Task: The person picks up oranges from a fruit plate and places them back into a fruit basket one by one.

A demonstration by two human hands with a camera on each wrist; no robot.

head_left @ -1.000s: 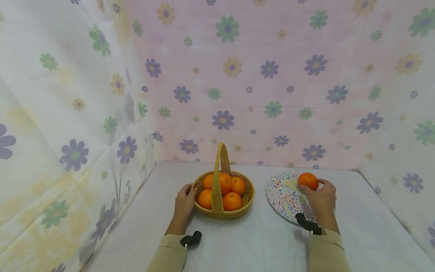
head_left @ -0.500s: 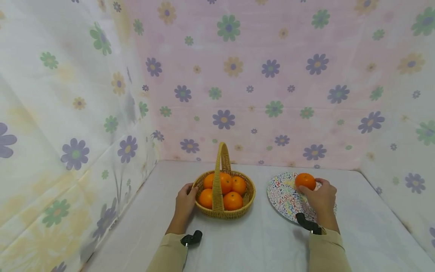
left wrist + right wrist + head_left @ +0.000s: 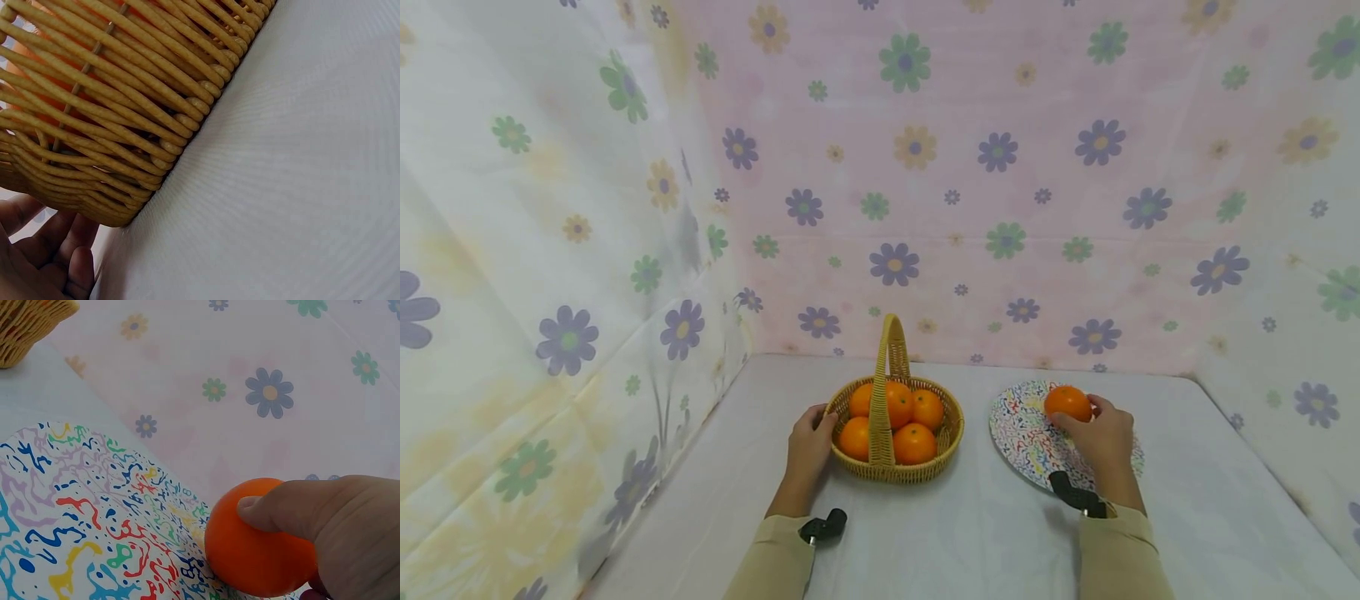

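Note:
On the left of the head view, my left hand (image 3: 807,457) pinches the rim of a yellow wicker basket (image 3: 917,476) with a tall arched handle. Several oranges (image 3: 914,443) lie inside it. In the left wrist view the fingers (image 3: 51,240) are bent against the basket's end, and the woven wall (image 3: 112,106) rests on the table. To the right, my right hand (image 3: 1110,437) holds a single orange (image 3: 1067,403) between thumb and fingers, over a round white plate (image 3: 1018,433) with multicoloured squiggles. In the right wrist view the thumb presses this orange (image 3: 259,550) close over the plate (image 3: 94,519).
A white cloth covers the table (image 3: 970,533). Flower-patterned curtains (image 3: 955,225) hang at the back and both sides. A strip of table separates basket and plate. Dark camera mounts (image 3: 823,527) sit at both wrists.
My right hand has shifted slightly left with the orange, toward the plate's middle. The left hand and the basket have stayed in place.

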